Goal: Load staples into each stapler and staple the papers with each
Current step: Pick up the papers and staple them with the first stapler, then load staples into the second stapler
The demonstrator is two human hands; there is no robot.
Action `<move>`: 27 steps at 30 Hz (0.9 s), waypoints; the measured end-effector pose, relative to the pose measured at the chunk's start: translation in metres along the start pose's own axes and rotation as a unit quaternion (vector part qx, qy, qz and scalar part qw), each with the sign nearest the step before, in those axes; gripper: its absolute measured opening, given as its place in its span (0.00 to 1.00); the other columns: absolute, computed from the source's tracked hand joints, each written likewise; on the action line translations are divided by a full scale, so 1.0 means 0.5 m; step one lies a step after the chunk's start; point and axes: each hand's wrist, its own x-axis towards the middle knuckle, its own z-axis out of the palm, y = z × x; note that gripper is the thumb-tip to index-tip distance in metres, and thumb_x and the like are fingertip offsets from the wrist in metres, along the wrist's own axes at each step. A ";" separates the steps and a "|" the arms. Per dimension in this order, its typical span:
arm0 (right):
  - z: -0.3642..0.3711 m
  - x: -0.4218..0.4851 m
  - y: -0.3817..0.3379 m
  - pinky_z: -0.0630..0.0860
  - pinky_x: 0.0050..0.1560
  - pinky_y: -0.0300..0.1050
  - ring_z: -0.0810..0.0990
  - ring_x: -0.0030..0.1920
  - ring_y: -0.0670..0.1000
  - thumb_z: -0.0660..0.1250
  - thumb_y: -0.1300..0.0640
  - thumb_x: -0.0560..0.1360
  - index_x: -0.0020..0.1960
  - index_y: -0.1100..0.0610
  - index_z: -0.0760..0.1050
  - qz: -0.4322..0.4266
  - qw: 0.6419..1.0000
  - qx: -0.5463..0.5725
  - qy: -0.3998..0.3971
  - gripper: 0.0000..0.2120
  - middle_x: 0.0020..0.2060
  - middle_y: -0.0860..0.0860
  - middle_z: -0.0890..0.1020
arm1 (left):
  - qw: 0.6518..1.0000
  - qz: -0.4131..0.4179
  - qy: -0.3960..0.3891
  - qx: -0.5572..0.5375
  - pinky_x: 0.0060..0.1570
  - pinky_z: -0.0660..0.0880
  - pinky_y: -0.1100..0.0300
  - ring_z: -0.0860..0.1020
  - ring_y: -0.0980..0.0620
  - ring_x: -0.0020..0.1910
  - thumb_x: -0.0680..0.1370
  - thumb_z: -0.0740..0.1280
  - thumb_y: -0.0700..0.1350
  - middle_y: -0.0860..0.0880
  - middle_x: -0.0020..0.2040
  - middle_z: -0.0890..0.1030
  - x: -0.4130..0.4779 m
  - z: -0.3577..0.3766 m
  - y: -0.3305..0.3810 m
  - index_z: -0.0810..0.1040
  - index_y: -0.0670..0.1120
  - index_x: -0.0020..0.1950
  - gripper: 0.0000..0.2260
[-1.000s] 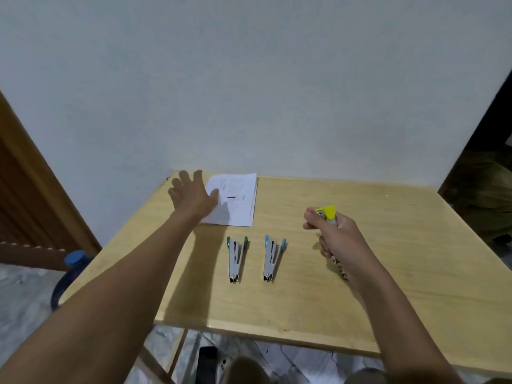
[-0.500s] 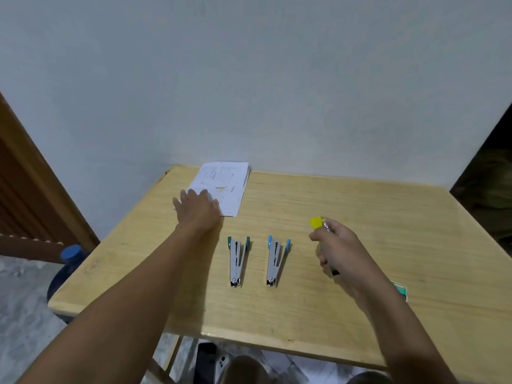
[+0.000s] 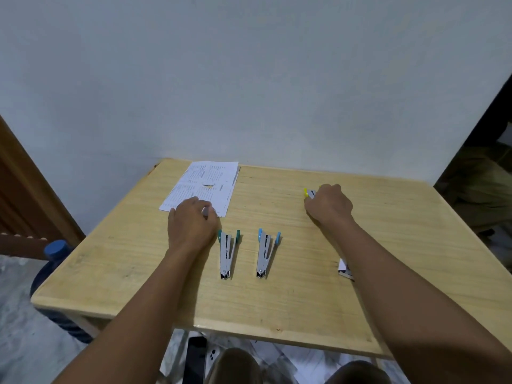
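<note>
Yellow-tipped metal stapler (image 3: 308,193) sits in your right hand (image 3: 328,207), with the fingers wrapped round it, down at the pale wooden counter (image 3: 401,245) and well apart from the printed white papers (image 3: 205,184). Your left hand (image 3: 191,224) lies with curled fingers on the near edge of the papers and seems to pinch it.

The risk, I think, is this: if you drag the papers across with one hand, the stack can fan out and the staple catches only some sheets. The green-tipped stapler (image 3: 227,253) and the blue-tipped stapler (image 3: 266,252) lie opened between your arms, right in that path. Your right forearm half hides a small white box (image 3: 343,268) and may push it. A blue-capped bottle (image 3: 56,250) stands beside the counter.
</note>
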 end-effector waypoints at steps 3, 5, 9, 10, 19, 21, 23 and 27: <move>0.008 0.028 0.004 0.70 0.48 0.49 0.79 0.55 0.61 0.61 0.45 0.78 0.58 0.60 0.76 0.019 1.000 -0.003 0.006 0.19 0.58 0.58 0.77 | 1.000 0.003 0.013 0.003 0.57 0.70 0.49 0.77 0.48 0.50 0.77 0.62 0.46 0.48 0.48 0.82 0.002 0.003 0.000 0.83 0.44 0.47 0.10; 0.013 0.044 0.011 0.69 0.45 0.47 0.79 0.53 0.60 0.62 0.41 0.77 0.56 0.59 0.75 0.036 0.999 0.030 0.012 0.21 0.56 0.58 0.79 | 1.000 0.002 0.018 0.010 0.53 0.69 0.52 0.77 0.48 0.48 0.76 0.63 0.46 0.48 0.47 0.82 0.003 0.004 0.000 0.83 0.44 0.46 0.10; -0.009 0.050 0.016 0.67 0.46 0.46 0.78 0.54 0.59 0.65 0.39 0.75 0.61 0.60 0.72 0.073 0.988 0.133 0.007 0.27 0.57 0.56 0.80 | 1.000 0.002 0.024 0.013 0.50 0.69 0.53 0.77 0.47 0.47 0.76 0.63 0.45 0.47 0.46 0.82 0.003 0.004 0.005 0.82 0.42 0.45 0.10; -0.019 0.043 0.016 0.67 0.47 0.45 0.78 0.57 0.59 0.66 0.40 0.76 0.64 0.61 0.71 0.072 0.985 0.154 -0.001 0.28 0.60 0.56 0.79 | 1.000 0.001 0.024 0.013 0.50 0.69 0.52 0.77 0.47 0.47 0.76 0.63 0.45 0.47 0.46 0.82 0.003 0.003 0.005 0.82 0.42 0.44 0.10; -0.068 -0.195 -0.024 0.79 0.49 0.50 0.84 0.44 0.54 0.66 0.39 0.74 0.48 0.54 0.81 0.005 0.972 0.223 -0.073 0.18 0.44 0.51 0.85 | 0.999 -0.014 0.029 0.005 0.56 0.70 0.49 0.77 0.46 0.52 0.76 0.63 0.45 0.48 0.49 0.82 -0.001 -0.003 0.013 0.83 0.44 0.47 0.10; -0.052 -0.235 -0.048 0.74 0.40 0.44 0.79 0.33 0.54 0.65 0.39 0.74 0.37 0.57 0.78 -0.008 0.973 0.185 -0.139 0.21 0.32 0.51 0.80 | 1.000 -0.015 0.026 0.003 0.57 0.72 0.47 0.77 0.46 0.52 0.75 0.63 0.45 0.48 0.49 0.83 -0.001 -0.007 0.015 0.83 0.45 0.47 0.10; -0.020 -0.241 -0.065 0.71 0.36 0.43 0.74 0.29 0.53 0.65 0.40 0.74 0.32 0.53 0.71 -0.012 0.980 0.127 -0.154 0.20 0.27 0.49 0.75 | 1.000 -0.012 0.021 0.004 0.56 0.72 0.48 0.77 0.46 0.51 0.75 0.63 0.45 0.47 0.49 0.83 0.000 -0.007 0.012 0.83 0.45 0.47 0.10; 0.008 -0.226 -0.078 0.65 0.30 0.42 0.69 0.27 0.52 0.64 0.49 0.75 0.33 0.54 0.68 -0.004 0.985 0.104 -0.134 0.14 0.27 0.49 0.71 | 0.998 0.005 0.054 -0.044 0.56 0.71 0.49 0.77 0.45 0.53 0.77 0.64 0.46 0.46 0.51 0.83 -0.002 -0.013 0.018 0.83 0.45 0.50 0.10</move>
